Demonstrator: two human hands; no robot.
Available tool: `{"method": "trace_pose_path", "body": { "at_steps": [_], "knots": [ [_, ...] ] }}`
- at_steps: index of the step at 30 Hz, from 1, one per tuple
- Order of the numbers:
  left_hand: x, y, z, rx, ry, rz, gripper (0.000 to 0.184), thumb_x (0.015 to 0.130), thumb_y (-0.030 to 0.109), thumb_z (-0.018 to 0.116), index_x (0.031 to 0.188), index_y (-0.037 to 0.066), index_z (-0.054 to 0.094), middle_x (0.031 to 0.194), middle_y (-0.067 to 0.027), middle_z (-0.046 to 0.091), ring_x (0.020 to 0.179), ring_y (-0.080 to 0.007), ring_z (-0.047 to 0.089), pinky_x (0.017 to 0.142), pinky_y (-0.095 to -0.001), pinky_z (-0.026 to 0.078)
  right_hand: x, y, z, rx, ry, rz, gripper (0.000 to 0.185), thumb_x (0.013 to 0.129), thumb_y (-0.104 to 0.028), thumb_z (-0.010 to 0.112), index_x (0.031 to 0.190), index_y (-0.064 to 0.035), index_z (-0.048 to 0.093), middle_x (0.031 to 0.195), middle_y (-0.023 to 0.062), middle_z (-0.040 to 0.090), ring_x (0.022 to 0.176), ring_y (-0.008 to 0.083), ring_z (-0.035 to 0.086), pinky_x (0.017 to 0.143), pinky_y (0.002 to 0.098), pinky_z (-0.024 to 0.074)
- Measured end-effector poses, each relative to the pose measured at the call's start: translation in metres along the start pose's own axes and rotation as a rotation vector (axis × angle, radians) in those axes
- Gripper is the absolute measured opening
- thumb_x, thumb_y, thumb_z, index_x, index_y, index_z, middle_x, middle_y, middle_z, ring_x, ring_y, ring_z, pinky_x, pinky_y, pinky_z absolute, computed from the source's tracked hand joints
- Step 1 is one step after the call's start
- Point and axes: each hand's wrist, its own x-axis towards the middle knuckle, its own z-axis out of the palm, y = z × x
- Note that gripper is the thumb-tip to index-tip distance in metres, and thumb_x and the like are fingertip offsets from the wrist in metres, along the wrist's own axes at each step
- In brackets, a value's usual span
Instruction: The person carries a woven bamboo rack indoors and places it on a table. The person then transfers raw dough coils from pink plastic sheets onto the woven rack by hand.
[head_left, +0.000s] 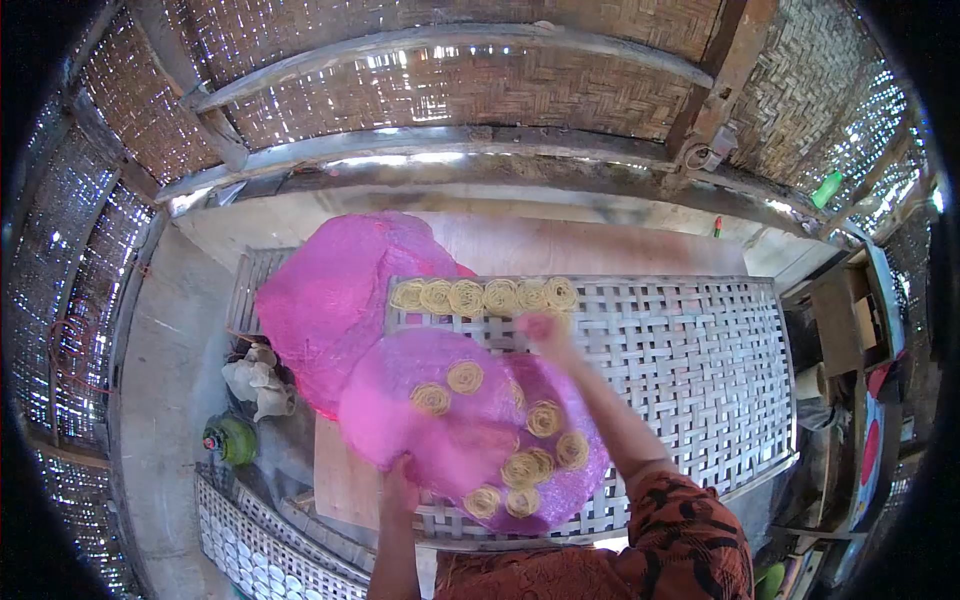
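My left hand (pixel 398 486) is at the near left edge of a pink plastic sheet (pixel 385 400); its fingers are partly hidden and appear closed on the plastic, which is blurred there. Several round nests of yellow noodle-like strands (pixel 544 419) lie loose on the sheet. My right hand (pixel 543 330), smeared by motion, is over the woven bamboo rack (pixel 680 370), just below a row of similar nests (pixel 500 297) along the rack's far edge. Whether it holds a nest cannot be made out.
A large pink plastic-covered heap (pixel 340 290) stands at the far left of the rack. To the left are a green gas cylinder (pixel 236 440) and a pale crumpled bag (pixel 258 383). Another rack with pale round pieces (pixel 250 550) lies lower left. Woven bamboo walls (pixel 480 90) surround the place.
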Motion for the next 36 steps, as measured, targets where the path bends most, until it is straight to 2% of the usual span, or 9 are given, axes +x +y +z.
{"method": "trace_pose_path", "body": {
  "at_steps": [7, 10, 12, 21, 24, 26, 28, 32, 36],
  "knots": [
    [-0.025, 0.030, 0.091, -0.211, -0.762, -0.065, 0.044, 0.084, 0.017, 0.047, 0.125, 0.002, 0.045, 0.119, -0.0111, 0.056, 0.107, -0.0266, 0.055, 0.095, -0.0433, 0.043, -0.076, -0.099, 0.102, 0.239, -0.576, 0.327, 0.046, 0.085, -0.032, 0.065, 0.118, -0.0021, 0.058, 0.112, 0.0094, 0.061, 0.102, 0.0190, 0.056, 0.092, 0.0300, 0.0427],
    [-0.062, 0.062, 0.115, -0.378, -0.609, -0.144, 0.040, 0.085, 0.016, 0.046, 0.123, 0.001, 0.046, 0.116, -0.0115, 0.056, 0.105, -0.0238, 0.055, 0.091, -0.0387, 0.046, -0.063, -0.061, 0.071, 0.395, -0.517, 0.335, 0.034, 0.083, -0.019, 0.067, 0.112, -0.0020, 0.062, 0.107, 0.0104, 0.062, 0.098, 0.0186, 0.057, 0.087, 0.0327, 0.0464],
    [-0.061, 0.046, 0.075, -0.153, -0.556, 0.205, 0.038, 0.087, 0.017, 0.043, 0.122, 0.002, 0.047, 0.117, -0.0111, 0.056, 0.105, -0.0224, 0.055, 0.090, -0.0386, 0.046, -0.059, -0.046, 0.026, 0.367, -0.312, 0.129, 0.024, 0.079, -0.009, 0.066, 0.102, -0.0013, 0.065, 0.096, 0.0073, 0.065, 0.087, 0.0156, 0.060, 0.078, 0.0300, 0.0490],
    [-0.030, 0.004, -0.027, -0.062, -0.116, 0.007, 0.033, 0.091, 0.015, 0.046, 0.122, 0.003, 0.045, 0.114, -0.0072, 0.056, 0.105, -0.0211, 0.056, 0.087, -0.0344, 0.049, 0.000, 0.020, -0.114, 0.382, 0.341, 0.135, 0.014, 0.083, 0.003, 0.057, 0.093, 0.0021, 0.066, 0.088, 0.0035, 0.066, 0.078, 0.0091, 0.059, 0.073, 0.0252, 0.0487],
    [-0.026, -0.004, -0.007, 0.106, -0.091, 0.028, 0.034, 0.090, 0.010, 0.049, 0.123, 0.004, 0.045, 0.115, -0.0075, 0.056, 0.104, -0.0216, 0.057, 0.087, -0.0359, 0.050, 0.007, 0.057, -0.113, 0.150, 0.399, 0.205, 0.019, 0.084, 0.000, 0.056, 0.101, 0.0039, 0.063, 0.094, 0.0102, 0.067, 0.081, 0.0166, 0.063, 0.075, 0.0285, 0.0498],
    [-0.031, 0.004, 0.024, 0.194, -0.046, -0.004, 0.037, 0.088, 0.006, 0.052, 0.124, 0.005, 0.046, 0.114, -0.0079, 0.056, 0.103, -0.0216, 0.057, 0.089, -0.0370, 0.049, 0.001, 0.055, -0.099, -1.075, 0.426, -0.304, 0.026, 0.083, -0.007, 0.060, 0.106, 0.0056, 0.060, 0.098, 0.0188, 0.066, 0.083, 0.0279, 0.066, 0.075, 0.0336, 0.0509],
    [-0.028, 0.007, 0.050, 0.189, -0.092, -0.037, 0.037, 0.087, 0.006, 0.053, 0.123, 0.005, 0.046, 0.113, -0.0086, 0.057, 0.105, -0.0219, 0.056, 0.091, -0.0383, 0.048, -0.018, 0.017, -0.052, -0.825, 0.271, -0.121, 0.037, 0.083, -0.017, 0.063, 0.112, 0.0049, 0.056, 0.102, 0.0264, 0.062, 0.092, 0.0376, 0.062, 0.081, 0.0389, 0.0494],
    [-0.043, 0.036, 0.125, 0.019, -0.326, -0.075, 0.037, 0.086, 0.009, 0.055, 0.121, 0.003, 0.048, 0.111, -0.0093, 0.057, 0.105, -0.0232, 0.056, 0.091, -0.0400, 0.047, -0.079, -0.104, 0.040, 0.150, -0.456, 0.193, 0.040, 0.084, -0.016, 0.067, 0.118, 0.0012, 0.055, 0.105, 0.0057, 0.063, 0.091, 0.0147, 0.059, 0.078, 0.0300, 0.0489],
    [-0.036, 0.073, 0.153, -0.166, -0.441, -0.194, 0.046, 0.077, 0.015, 0.058, 0.121, 0.001, 0.049, 0.110, -0.0125, 0.058, 0.103, -0.0266, 0.057, 0.090, -0.0393, 0.046, -0.070, -0.097, 0.039, 0.531, -0.390, 0.329, 0.021, 0.087, -0.010, 0.060, 0.106, -0.0029, 0.063, 0.094, 0.0051, 0.065, 0.087, 0.0148, 0.061, 0.078, 0.0293, 0.0502]
  ]
}}
